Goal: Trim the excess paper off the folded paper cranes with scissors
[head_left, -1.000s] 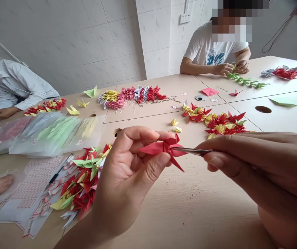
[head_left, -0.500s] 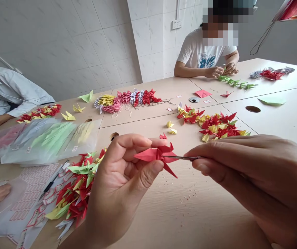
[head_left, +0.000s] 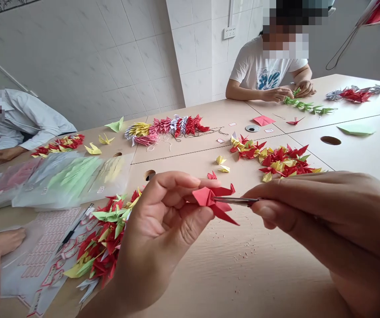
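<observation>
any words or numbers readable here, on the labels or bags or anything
Nothing can be read for certain.
sheet of red-printed labels: too small and blurred to read
white tag on the plastic bag: too blurred to read
small paper slip on the table: too small to read
blue print on the white T-shirt: no readable words

A string of green paper cranes (head_left: 304, 106) is being handled by a co-worker in a white T-shirt (head_left: 263, 73) across the desk (head_left: 369, 154), while heaps of red and yellow paper cranes (head_left: 276, 159) and clear plastic bags of folded paper (head_left: 60, 181) are being supported on its top.
</observation>
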Demonstrator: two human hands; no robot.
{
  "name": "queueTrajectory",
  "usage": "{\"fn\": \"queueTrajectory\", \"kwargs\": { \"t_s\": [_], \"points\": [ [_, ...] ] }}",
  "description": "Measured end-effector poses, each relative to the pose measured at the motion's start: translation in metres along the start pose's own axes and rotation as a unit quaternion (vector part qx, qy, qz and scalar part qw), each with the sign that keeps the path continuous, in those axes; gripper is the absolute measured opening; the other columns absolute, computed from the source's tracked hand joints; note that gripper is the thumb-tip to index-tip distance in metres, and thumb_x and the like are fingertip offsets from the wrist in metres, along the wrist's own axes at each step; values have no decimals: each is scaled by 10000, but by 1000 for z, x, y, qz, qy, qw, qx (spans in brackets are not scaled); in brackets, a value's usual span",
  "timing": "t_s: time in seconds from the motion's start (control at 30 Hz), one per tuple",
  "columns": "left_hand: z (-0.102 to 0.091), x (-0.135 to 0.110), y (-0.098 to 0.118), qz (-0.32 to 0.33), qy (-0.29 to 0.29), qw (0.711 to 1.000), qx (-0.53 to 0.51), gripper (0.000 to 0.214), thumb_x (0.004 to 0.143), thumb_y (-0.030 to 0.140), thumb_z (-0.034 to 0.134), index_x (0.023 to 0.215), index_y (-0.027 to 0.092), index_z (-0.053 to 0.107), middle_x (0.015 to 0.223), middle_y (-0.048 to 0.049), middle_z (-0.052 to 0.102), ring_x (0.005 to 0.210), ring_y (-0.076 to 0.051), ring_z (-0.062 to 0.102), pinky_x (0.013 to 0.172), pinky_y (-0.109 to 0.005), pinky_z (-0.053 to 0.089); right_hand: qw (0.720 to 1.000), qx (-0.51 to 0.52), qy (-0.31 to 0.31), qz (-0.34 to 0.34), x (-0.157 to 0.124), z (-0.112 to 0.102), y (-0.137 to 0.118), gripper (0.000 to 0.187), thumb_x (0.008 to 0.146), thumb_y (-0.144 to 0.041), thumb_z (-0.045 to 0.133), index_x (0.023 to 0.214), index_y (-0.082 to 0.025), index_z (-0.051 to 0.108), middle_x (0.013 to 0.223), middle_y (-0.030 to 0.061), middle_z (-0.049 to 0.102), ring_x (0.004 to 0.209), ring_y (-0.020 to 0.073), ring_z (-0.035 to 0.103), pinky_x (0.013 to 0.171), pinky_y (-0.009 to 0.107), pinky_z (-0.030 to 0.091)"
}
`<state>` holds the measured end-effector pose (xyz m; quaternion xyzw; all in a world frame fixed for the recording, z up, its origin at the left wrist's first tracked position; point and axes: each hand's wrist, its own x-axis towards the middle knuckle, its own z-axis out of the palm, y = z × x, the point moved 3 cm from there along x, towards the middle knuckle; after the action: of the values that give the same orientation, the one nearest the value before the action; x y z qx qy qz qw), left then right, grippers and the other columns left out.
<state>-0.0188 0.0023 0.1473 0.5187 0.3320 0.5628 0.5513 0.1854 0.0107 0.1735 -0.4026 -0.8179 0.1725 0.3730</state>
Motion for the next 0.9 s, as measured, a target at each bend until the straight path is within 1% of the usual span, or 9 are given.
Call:
{"fn": "queueTrajectory", "kwargs": {
  "t_s": [0.07,0.17,0.23,0.37,0.43,0.5,0.63,0.8,0.9],
  "points": [
    [-1,1,0,-15,-17,998,-60,224,944,98,715,1046,297,714,1034,49,806,941,-91,769,833,-157,621,999,26,-37,-14,4,1,1,327,1039,-382,565,760,-243,660,582,-27,633,453,110,527,433,256,373],
    [-1,4,0,-33,-32,991,-122,191,936,86,709,1000,265,727,1030,37,814,934,-94,763,834,-168,620,993,87,-82,0,10,2,4,391,1055,-422,517,725,-249,636,585,-14,646,472,132,568,405,255,391],
    [0,6,0,-46,-43,987,-149,167,924,83,714,967,243,719,996,30,821,901,-95,763,813,-168,620,989,112,-97,15,13,3,7,395,1054,-433,514,726,-256,643,601,-11,659,492,141,587,410,255,410],
    [2,8,1,-44,-43,985,-163,192,937,81,691,998,263,693,931,46,824,794,-64,737,775,-148,599,984,139,-106,30,14,5,8,383,1049,-446,529,738,-262,658,592,-21,638,463,127,533,403,250,397],
    [2,6,2,-21,-33,990,-137,238,966,99,668,1058,319,680,954,64,823,829,-67,740,778,-152,590,984,145,-97,32,13,6,8,372,1036,-450,562,734,-261,669,616,-19,658,495,133,553,393,246,374],
    [1,2,2,22,-14,996,-81,274,1000,120,632,1098,371,681,1035,77,816,953,-85,747,823,-174,591,985,145,-84,32,12,5,7,359,1008,-448,620,710,-254,667,630,-19,674,534,142,582,389,243,361],
    [1,-6,3,82,10,996,23,237,1034,163,577,1080,347,721,1205,45,780,1147,-140,717,983,-265,592,987,142,-69,24,12,5,5,357,986,-460,654,702,-245,670,651,-17,700,543,146,598,402,245,385],
    [6,-10,5,131,9,991,30,240,1017,173,604,1181,347,634,1178,27,788,1103,-175,744,888,-312,648,993,105,-49,18,14,8,2,420,990,-545,606,693,-259,689,588,7,649,525,172,602,399,270,406],
    [5,-14,2,173,25,980,99,406,947,124,692,1248,374,582,1228,24,765,1128,-197,736,977,-381,628,998,56,8,12,18,9,-3,437,913,-654,654,726,-268,737,592,29,633,586,214,632,439,297,443]
  ]
}}
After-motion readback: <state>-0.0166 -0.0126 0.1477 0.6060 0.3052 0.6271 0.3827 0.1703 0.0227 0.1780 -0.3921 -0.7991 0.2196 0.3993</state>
